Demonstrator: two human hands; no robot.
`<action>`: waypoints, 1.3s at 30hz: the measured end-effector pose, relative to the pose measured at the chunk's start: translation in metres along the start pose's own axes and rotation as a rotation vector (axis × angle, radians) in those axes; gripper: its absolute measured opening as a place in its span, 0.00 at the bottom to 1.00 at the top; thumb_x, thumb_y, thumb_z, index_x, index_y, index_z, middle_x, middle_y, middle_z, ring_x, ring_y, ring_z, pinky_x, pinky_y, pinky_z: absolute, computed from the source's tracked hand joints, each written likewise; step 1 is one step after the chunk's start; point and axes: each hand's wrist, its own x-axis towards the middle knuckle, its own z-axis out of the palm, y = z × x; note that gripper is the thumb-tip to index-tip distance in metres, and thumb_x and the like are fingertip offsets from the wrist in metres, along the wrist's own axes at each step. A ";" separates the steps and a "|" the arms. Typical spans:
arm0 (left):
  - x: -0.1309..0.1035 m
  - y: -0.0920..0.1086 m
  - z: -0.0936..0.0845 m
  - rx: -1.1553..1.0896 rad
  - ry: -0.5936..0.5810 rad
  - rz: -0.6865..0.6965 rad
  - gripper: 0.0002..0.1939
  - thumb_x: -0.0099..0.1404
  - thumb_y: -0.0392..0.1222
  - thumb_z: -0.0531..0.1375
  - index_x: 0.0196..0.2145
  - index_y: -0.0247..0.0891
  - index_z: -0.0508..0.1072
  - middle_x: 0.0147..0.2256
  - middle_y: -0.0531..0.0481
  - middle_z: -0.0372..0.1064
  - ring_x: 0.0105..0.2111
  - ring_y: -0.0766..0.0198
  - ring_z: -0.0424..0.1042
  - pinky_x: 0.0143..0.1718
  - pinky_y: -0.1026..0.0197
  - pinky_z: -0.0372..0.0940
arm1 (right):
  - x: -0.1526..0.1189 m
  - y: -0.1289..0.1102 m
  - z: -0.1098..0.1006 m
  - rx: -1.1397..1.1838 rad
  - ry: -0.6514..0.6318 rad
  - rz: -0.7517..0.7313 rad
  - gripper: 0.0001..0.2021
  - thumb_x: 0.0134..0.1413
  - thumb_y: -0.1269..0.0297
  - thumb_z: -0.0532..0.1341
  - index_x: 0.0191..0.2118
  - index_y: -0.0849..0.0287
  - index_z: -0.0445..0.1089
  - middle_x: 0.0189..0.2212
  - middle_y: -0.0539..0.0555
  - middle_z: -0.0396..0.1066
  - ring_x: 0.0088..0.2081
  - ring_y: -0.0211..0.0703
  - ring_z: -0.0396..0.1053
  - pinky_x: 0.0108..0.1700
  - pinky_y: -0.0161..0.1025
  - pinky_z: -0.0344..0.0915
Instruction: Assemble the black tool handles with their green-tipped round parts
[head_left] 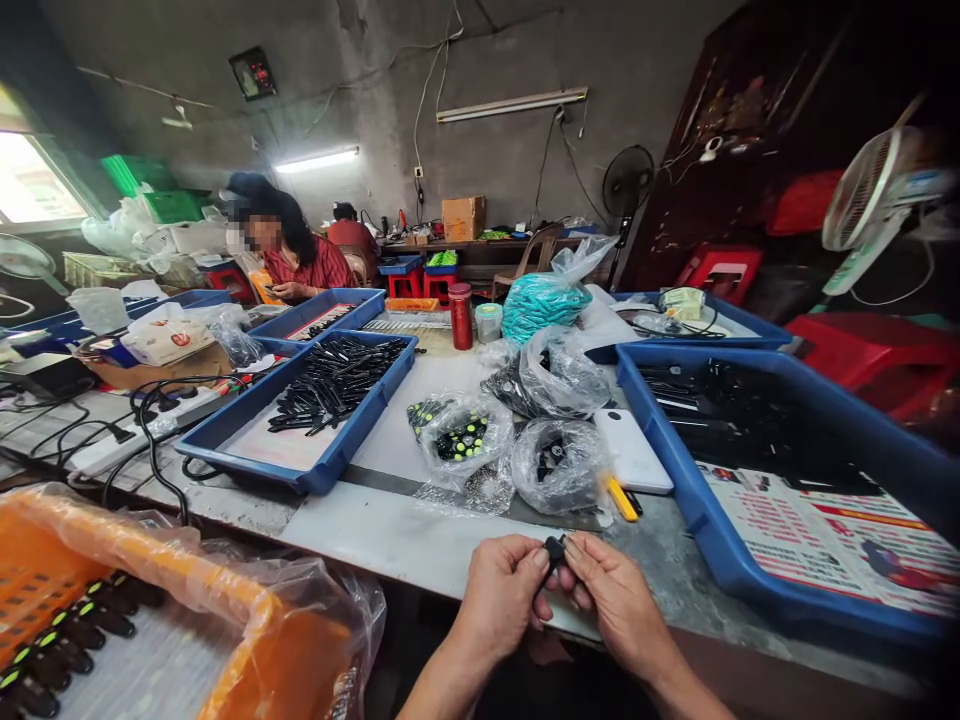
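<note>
Near the front edge of the table, my left hand [501, 592] pinches a small black part [554, 549] between thumb and fingers. My right hand [621, 598] meets it there, fingertips closed at the part's other side; whether they hold a second tiny piece is hidden. Just beyond the hands lie open plastic bags: one of black and lime-green round parts [459, 442], one of black round parts [553, 460]. Small metal pieces [487, 488] lie in clear plastic between them. A yellow box cutter [622, 499] rests to the right, beside a white flat slab [634, 452].
Blue trays of black pieces flank the bags, one left [300, 475], one right [697, 510]. An orange crate [259, 640] at lower left holds dark handles with lime tips. Behind stand a red canister [460, 318] and a bag of teal pieces [541, 308]. A co-worker [315, 262] sits farther back.
</note>
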 end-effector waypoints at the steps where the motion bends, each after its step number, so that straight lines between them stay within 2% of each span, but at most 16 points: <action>1: 0.001 -0.001 0.000 0.002 0.001 0.002 0.20 0.51 0.56 0.55 0.20 0.33 0.66 0.15 0.57 0.59 0.11 0.75 0.54 0.11 0.71 0.50 | 0.000 0.001 0.000 0.000 0.004 0.006 0.23 0.47 0.43 0.56 0.21 0.61 0.64 0.16 0.48 0.59 0.15 0.33 0.51 0.17 0.30 0.49; 5: 0.002 -0.005 0.000 0.010 0.009 0.021 0.18 0.53 0.53 0.54 0.20 0.32 0.66 0.16 0.55 0.60 0.12 0.75 0.54 0.11 0.71 0.50 | -0.002 0.002 0.001 0.003 -0.001 0.002 0.22 0.50 0.45 0.55 0.21 0.62 0.64 0.15 0.47 0.57 0.16 0.33 0.51 0.19 0.30 0.49; 9: 0.002 -0.007 0.000 0.028 0.024 0.034 0.16 0.54 0.50 0.53 0.20 0.33 0.66 0.15 0.56 0.59 0.12 0.75 0.54 0.11 0.72 0.48 | -0.003 -0.002 0.001 -0.055 0.002 -0.063 0.22 0.51 0.47 0.54 0.21 0.62 0.65 0.16 0.48 0.59 0.17 0.34 0.53 0.20 0.31 0.52; 14: 0.001 -0.007 0.001 0.111 0.075 0.065 0.13 0.56 0.44 0.52 0.21 0.33 0.66 0.15 0.57 0.58 0.12 0.75 0.54 0.12 0.71 0.48 | -0.007 -0.004 0.000 -0.264 0.029 -0.167 0.20 0.53 0.49 0.52 0.22 0.60 0.65 0.17 0.49 0.62 0.18 0.37 0.57 0.20 0.32 0.54; 18: 0.001 -0.009 0.000 0.148 0.082 0.091 0.11 0.56 0.42 0.51 0.21 0.34 0.66 0.16 0.56 0.59 0.12 0.74 0.55 0.14 0.70 0.49 | -0.009 -0.005 -0.001 -0.397 0.056 -0.263 0.16 0.54 0.55 0.52 0.23 0.58 0.64 0.17 0.49 0.64 0.20 0.39 0.61 0.21 0.32 0.55; 24: -0.003 -0.009 -0.001 0.178 0.053 0.124 0.12 0.58 0.43 0.51 0.22 0.35 0.66 0.14 0.57 0.55 0.13 0.72 0.54 0.15 0.69 0.50 | -0.007 -0.008 0.000 -0.327 0.038 -0.232 0.15 0.52 0.57 0.53 0.20 0.59 0.63 0.16 0.48 0.61 0.19 0.38 0.58 0.20 0.31 0.54; 28: -0.007 -0.011 0.001 0.310 0.105 0.267 0.12 0.60 0.40 0.50 0.23 0.35 0.69 0.18 0.55 0.59 0.19 0.69 0.58 0.21 0.68 0.54 | -0.008 -0.011 0.003 -0.336 0.161 -0.212 0.14 0.47 0.56 0.55 0.17 0.58 0.59 0.14 0.46 0.55 0.17 0.37 0.54 0.18 0.31 0.52; 32: -0.007 -0.016 0.003 0.380 0.169 0.398 0.11 0.61 0.39 0.50 0.28 0.36 0.72 0.26 0.51 0.66 0.27 0.65 0.63 0.30 0.66 0.57 | -0.009 -0.013 0.006 -0.382 0.229 -0.246 0.14 0.46 0.56 0.55 0.17 0.58 0.59 0.14 0.46 0.54 0.17 0.37 0.53 0.19 0.31 0.52; 36: -0.006 -0.018 0.002 0.345 0.192 0.426 0.11 0.61 0.39 0.51 0.29 0.36 0.73 0.26 0.50 0.67 0.28 0.65 0.64 0.30 0.66 0.58 | -0.009 -0.010 0.004 -0.388 0.193 -0.270 0.13 0.48 0.57 0.53 0.18 0.58 0.58 0.14 0.45 0.53 0.18 0.37 0.53 0.19 0.31 0.51; 39: -0.006 -0.017 -0.001 0.364 0.161 0.471 0.11 0.60 0.39 0.52 0.27 0.35 0.73 0.23 0.51 0.65 0.26 0.66 0.63 0.28 0.67 0.58 | -0.009 -0.011 -0.001 -0.365 0.064 -0.274 0.13 0.50 0.58 0.52 0.21 0.58 0.59 0.16 0.46 0.55 0.20 0.37 0.54 0.21 0.31 0.53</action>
